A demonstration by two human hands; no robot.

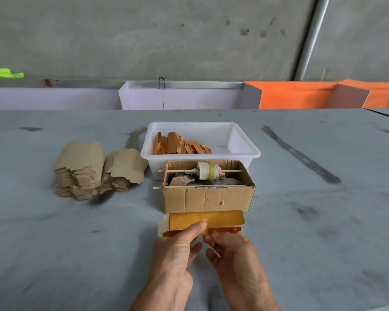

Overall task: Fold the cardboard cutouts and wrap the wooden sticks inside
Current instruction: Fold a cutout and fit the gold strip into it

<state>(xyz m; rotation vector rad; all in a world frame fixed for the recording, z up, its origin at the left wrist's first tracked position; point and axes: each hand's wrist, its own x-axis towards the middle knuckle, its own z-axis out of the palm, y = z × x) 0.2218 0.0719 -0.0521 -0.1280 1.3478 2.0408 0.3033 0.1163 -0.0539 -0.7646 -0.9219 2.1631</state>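
Left hand point(177, 250): fingers curled, thumb pressed on top of a gold-faced cardboard cutout point(220, 219), pinching its near edge. Right hand point(233, 254): fingers curled at the same near edge, just beside the left thumb, gripping the cutout from the right; the fingertips are partly hidden beneath the fold. The cutout lies partly folded on the grey worktop point(54, 243), its shiny gold flap turned up and a pale tab showing at its left end; whether wooden sticks lie inside it cannot be told.

Touching the cutout's far edge stands an open corrugated cardboard box point(208, 198). Two thin skewers point(231, 170) cross its top, the farther one carrying a spool point(208, 171) wound with white thread and yellow tape; dark rags fill the box below.

Directly behind the box sits a white plastic tub point(245, 149) holding finished orange-gold wrapped bundles point(180, 145), heaped toward its left side.

Left of the tub, two stacks of plain brown flat cutouts point(81, 169) rest on the worktop, leaning against each other.

Background: white and orange panels point(301, 95) along the worktop's far edge, before a grey concrete wall point(144, 37).
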